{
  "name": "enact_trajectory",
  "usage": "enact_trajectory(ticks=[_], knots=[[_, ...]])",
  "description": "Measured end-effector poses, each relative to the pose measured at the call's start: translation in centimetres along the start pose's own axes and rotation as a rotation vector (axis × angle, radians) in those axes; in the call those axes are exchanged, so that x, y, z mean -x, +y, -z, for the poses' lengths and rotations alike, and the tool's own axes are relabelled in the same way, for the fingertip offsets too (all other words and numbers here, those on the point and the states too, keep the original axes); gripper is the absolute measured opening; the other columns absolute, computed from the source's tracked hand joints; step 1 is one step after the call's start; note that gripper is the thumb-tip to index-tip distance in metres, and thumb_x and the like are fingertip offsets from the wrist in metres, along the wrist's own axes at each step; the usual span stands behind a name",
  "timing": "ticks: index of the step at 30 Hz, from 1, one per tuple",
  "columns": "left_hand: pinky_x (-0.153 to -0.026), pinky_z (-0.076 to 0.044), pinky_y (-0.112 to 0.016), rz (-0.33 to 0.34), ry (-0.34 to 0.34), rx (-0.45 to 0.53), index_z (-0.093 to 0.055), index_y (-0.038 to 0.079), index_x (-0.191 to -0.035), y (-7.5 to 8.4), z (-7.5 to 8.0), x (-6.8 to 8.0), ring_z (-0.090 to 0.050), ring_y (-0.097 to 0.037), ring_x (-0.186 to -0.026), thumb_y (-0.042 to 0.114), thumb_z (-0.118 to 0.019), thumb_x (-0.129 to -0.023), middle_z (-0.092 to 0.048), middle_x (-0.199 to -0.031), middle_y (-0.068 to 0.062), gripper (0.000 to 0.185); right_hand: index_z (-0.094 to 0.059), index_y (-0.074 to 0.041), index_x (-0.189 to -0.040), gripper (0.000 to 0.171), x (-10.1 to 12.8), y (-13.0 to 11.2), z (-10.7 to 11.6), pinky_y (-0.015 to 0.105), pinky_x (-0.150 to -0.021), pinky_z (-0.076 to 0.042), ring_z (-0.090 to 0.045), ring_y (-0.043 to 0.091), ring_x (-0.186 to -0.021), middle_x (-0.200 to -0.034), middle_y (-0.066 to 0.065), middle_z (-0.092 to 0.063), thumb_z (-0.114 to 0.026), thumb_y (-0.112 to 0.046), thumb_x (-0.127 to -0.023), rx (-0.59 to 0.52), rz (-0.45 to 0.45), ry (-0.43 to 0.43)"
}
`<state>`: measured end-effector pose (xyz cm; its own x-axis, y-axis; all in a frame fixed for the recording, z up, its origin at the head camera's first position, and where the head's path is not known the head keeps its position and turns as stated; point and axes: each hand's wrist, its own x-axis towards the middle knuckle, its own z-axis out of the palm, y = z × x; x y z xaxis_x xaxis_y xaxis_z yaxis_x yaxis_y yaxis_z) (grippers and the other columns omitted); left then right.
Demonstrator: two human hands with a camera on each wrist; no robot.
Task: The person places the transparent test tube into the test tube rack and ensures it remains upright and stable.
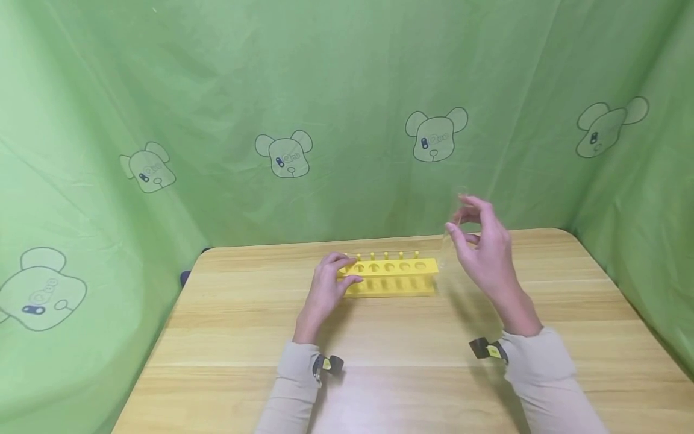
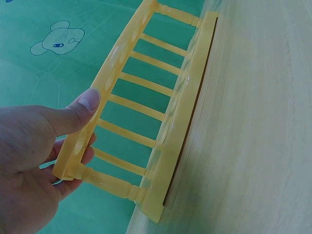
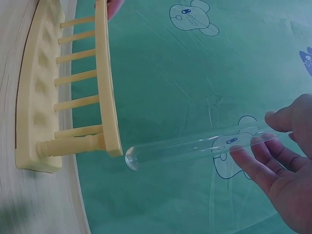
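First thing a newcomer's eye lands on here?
The bright yellow plastic test-tube rack standing mid-table on the light wooden table, its left end gripped by the left hand. Next, the clear glass test tube pinched by the right hand just off the rack's right end, against green bear-print cloth.

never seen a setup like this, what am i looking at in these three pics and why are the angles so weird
There is no machine here: a person works with bare hands and wears three cameras. The wide picture comes from a head camera looking down at a wooden table hung round with green cloth. The other two come from cameras strapped to the wrists, so they look tilted and very close. On the table stands a yellow rack with a row of holes and no tubes in it. The left hand grips the rack's left end, thumb on its top plate. The right hand holds a clear glass tube by its open end, just off the rack's right end.
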<state>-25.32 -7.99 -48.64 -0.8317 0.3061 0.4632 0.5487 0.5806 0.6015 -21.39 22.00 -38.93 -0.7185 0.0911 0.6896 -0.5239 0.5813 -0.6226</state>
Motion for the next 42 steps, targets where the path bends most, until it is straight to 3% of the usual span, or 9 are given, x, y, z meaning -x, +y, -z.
enact_trajectory(ticks=[42], knots=[[-0.102, -0.053, -0.034, 0.038, -0.016, 0.008, -0.074, 0.002, -0.12, 0.2, 0.1, 0.0, -0.064, -0.026, -0.111, 0.016, -0.085, -0.082, -0.068, -0.116, -0.01, 0.042, -0.049, 0.002, -0.141, 0.055, -0.2, -0.1, -1.6, 0.009, -0.079, -0.054, -0.064, 0.031, -0.104, -0.11, 0.02, -0.064, -0.071, 0.01, -0.091, -0.033, 0.054, -0.02]])
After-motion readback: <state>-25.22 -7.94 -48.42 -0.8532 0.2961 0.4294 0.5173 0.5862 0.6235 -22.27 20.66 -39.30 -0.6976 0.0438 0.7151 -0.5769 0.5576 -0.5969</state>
